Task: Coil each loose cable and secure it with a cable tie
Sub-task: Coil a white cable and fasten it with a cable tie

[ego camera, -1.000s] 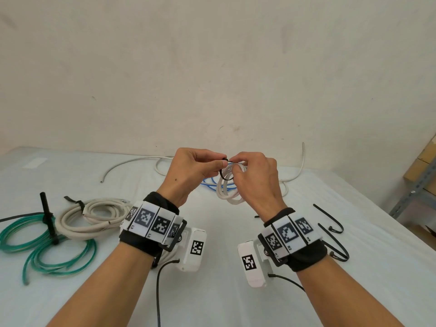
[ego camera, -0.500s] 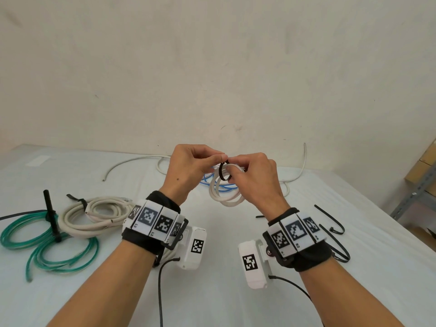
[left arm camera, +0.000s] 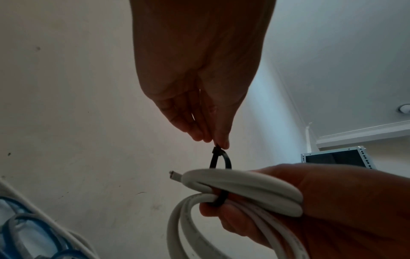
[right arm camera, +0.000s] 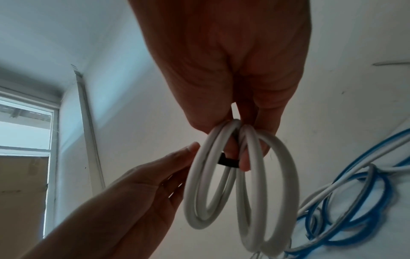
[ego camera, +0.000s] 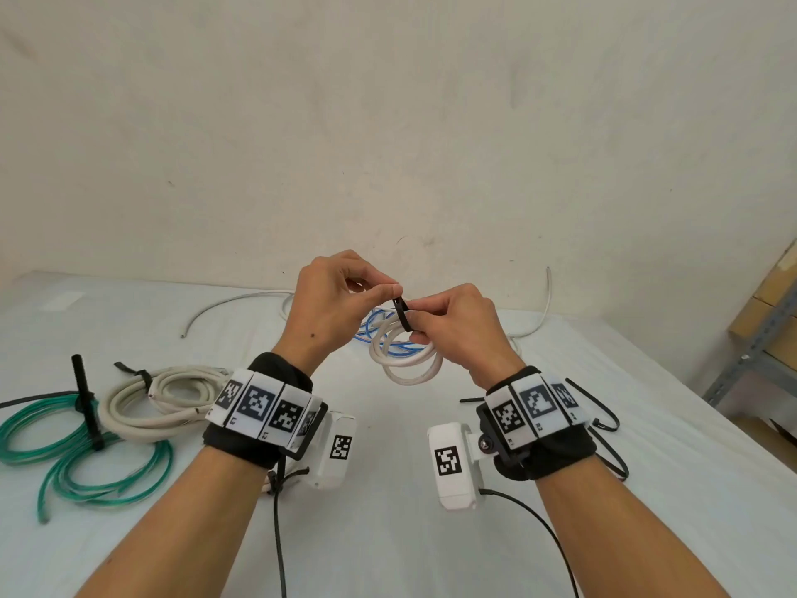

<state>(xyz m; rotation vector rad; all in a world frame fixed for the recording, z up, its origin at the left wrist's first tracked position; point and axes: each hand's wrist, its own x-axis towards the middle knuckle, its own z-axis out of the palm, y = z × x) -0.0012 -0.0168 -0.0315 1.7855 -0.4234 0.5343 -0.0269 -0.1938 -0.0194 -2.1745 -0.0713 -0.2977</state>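
a small coil of thick white round cable (ego camera: 405, 360) is held above the middle of the white table (ego camera: 388, 533) by the curled fingers of the right hand (ego camera: 461, 334); the thin black plastic cable tie (left arm camera: 218, 159) looped around it is pinched at its head by the left hand (ego camera: 332, 312).

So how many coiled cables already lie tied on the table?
2: the green coil at the far left and the cream coil beside it. More may be hidden.

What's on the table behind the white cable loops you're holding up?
Behind the white coil lies a blue cable tangled with a loose white cable. The hands cover part of the tangle.
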